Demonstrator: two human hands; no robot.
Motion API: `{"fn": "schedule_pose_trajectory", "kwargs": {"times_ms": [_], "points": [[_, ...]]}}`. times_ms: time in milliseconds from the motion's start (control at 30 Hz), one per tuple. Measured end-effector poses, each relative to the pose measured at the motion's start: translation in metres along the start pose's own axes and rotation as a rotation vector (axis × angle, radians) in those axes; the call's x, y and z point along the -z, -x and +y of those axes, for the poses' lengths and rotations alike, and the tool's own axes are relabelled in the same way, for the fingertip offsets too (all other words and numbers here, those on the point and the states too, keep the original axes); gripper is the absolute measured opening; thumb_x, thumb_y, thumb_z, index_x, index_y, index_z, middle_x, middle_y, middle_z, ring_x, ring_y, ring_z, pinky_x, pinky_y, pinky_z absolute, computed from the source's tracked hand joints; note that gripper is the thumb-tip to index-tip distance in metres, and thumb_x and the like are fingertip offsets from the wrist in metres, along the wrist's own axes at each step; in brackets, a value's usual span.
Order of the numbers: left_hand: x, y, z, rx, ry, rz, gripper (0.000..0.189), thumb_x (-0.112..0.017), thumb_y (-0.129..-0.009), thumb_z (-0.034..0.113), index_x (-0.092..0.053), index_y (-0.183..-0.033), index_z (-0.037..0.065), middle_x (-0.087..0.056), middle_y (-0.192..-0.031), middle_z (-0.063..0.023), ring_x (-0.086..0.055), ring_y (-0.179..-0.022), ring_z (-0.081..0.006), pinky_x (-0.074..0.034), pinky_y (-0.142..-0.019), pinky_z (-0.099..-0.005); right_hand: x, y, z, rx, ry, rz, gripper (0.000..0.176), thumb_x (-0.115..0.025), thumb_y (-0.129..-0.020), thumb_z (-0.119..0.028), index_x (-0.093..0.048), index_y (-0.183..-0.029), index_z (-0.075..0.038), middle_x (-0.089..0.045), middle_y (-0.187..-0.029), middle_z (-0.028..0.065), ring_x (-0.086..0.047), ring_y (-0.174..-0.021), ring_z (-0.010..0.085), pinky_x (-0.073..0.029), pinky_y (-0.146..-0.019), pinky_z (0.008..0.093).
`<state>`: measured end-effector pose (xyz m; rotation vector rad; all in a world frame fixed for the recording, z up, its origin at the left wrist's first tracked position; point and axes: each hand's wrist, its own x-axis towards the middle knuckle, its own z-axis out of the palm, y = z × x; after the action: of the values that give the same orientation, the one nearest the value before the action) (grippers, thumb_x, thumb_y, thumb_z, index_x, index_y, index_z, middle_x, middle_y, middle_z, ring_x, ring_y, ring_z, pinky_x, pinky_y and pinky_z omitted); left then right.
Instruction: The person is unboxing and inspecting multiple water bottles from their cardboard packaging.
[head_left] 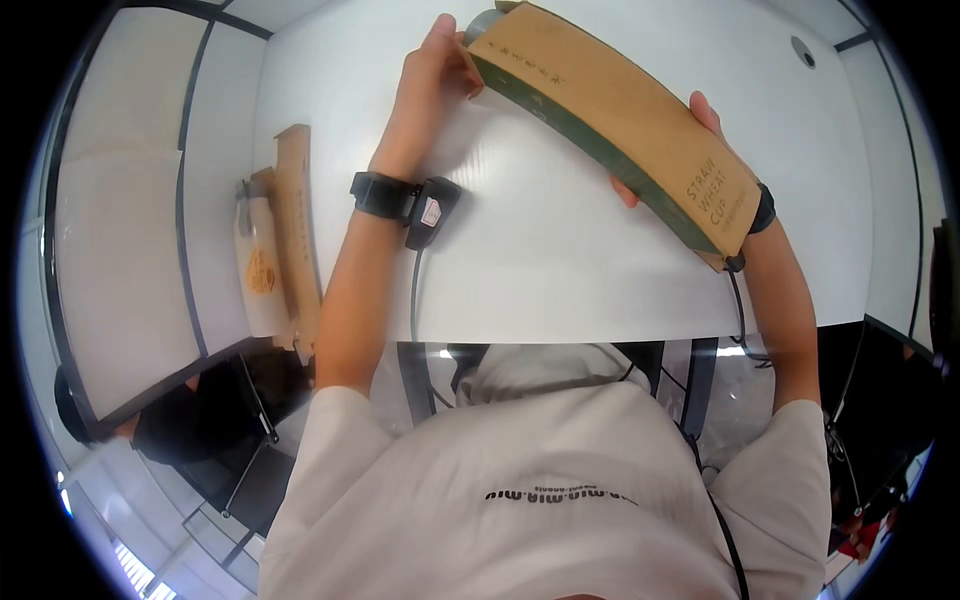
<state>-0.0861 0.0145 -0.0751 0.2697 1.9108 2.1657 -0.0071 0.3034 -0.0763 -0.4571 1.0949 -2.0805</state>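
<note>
A long brown cardboard box [600, 90] with a dark green side and the print "STRAW WHEAT CUP" is held tilted over the white table. My right hand [706, 112] is closed around its near part from beneath; the box hides the palm, and only fingertips show on either side. At the far end, which is open, my left hand [432, 75] grips around the flap, its fingers partly hidden. Just inside that opening shows a grey rounded end of something [484, 28], mostly covered by the cardboard.
The white table [540, 290] has a round cable hole [803, 52] at the far right. On the left stand a white bottle [260, 265] and another long cardboard box [296, 230], near a low partition [120, 230]. Black wrist devices trail cables [414, 300] over the table edge.
</note>
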Motion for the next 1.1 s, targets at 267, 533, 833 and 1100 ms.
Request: {"fn": "schedule_pose_trajectory", "kwargs": {"times_ms": [267, 533, 833, 1100], "points": [[0.021, -0.001, 0.003, -0.030, 0.017, -0.236, 0.052, -0.040, -0.101, 0.052, -0.062, -0.091, 0.006, -0.058, -0.086, -0.0039, -0.051, -0.092, -0.0165, -0.032, -0.097, -0.0313, -0.003, 0.009, -0.002, -0.034, 0.002, -0.008, 0.085, -0.036, -0.092, -0.076, -0.052, -0.137, -0.005, -0.067, -0.097, 0.0173, -0.066, -0.087, 0.0261, -0.050, -0.082, 0.0353], [0.038, 0.010, 0.007, 0.087, 0.076, -0.289, 0.053, -0.049, -0.097, 0.052, -0.064, -0.111, 0.002, -0.064, -0.104, -0.0030, -0.052, -0.102, -0.0162, -0.033, -0.100, -0.0311, 0.030, 0.025, 0.006, -0.251, -0.023, 0.077, 0.084, -0.054, -0.092, -0.065, -0.044, -0.145, -0.001, -0.062, -0.127, 0.0154, -0.061, -0.112, 0.0232, -0.048, -0.097, 0.0348], [0.033, 0.013, 0.011, 0.067, -0.206, -0.231, 0.052, -0.051, -0.093, 0.045, -0.062, -0.111, -0.003, -0.064, -0.107, -0.0064, -0.052, -0.103, -0.0165, -0.036, -0.099, -0.0311, -0.011, 0.008, -0.016, -0.210, 0.174, -0.005, 0.098, -0.062, -0.086, -0.067, -0.032, -0.151, 0.000, -0.047, -0.145, 0.0126, -0.048, -0.128, 0.0196, -0.040, -0.106, 0.0329], [0.035, -0.010, 0.005, -0.015, 0.384, 0.224, 0.071, -0.037, -0.098, 0.062, -0.056, -0.124, -0.001, -0.061, -0.124, -0.0121, -0.054, -0.120, -0.0255, -0.039, -0.105, -0.0383, 0.010, 0.016, 0.005, -0.211, 0.196, 0.195, 0.099, -0.062, -0.079, -0.076, -0.047, -0.140, 0.001, -0.065, -0.107, 0.0209, -0.069, -0.090, 0.0307, -0.056, -0.073, 0.0376]]}}
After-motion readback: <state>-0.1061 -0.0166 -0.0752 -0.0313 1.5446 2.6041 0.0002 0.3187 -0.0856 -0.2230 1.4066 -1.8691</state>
